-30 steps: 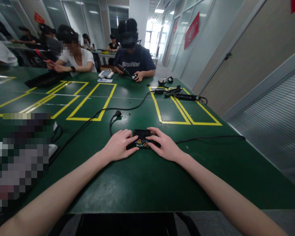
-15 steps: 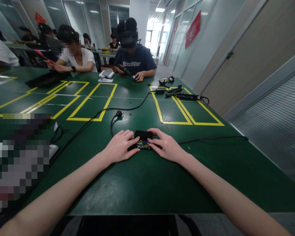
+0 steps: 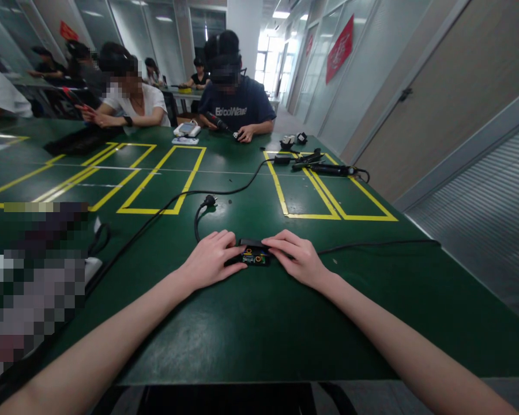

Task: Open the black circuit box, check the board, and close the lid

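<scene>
"Black oblong plastic case [image 3: 256,264], out on the green tabletop [image 3: 259,334], right between the two bare hands! Open on top, too, so the circuit board [image 3: 251,258] with its two copper-coloured rings is on show."

"Take us across from the left!"

"Pixelated blocks hide the near left edge. Across the table, a co-worker in a white top [image 3: 151,104] has both hands around a red-and-black object [image 3: 83,108]. Then a long black cord [image 3: 158,210] crosses the yellow tape outlines [image 3: 149,208]."

"And the left hand [image 3: 210,256]?"

"Thumb and forefinger set narrow, holding the case's left end! Just past its knuckles lies a round black plug [image 3: 209,200] with metal pins."

"Over the middle?"

"Dark flat cover [image 3: 251,242], tilted along the case's far side. Farther back, a co-worker in a navy lettered T-shirt [image 3: 237,104] holds a dark tool."

"Right hand [image 3: 298,257]!"

"Fingertips close together, pinching the cover's right end. Beyond it sit black elongated tools [image 3: 328,169], and a thin black cable [image 3: 384,244] runs to the table's right edge."
</scene>
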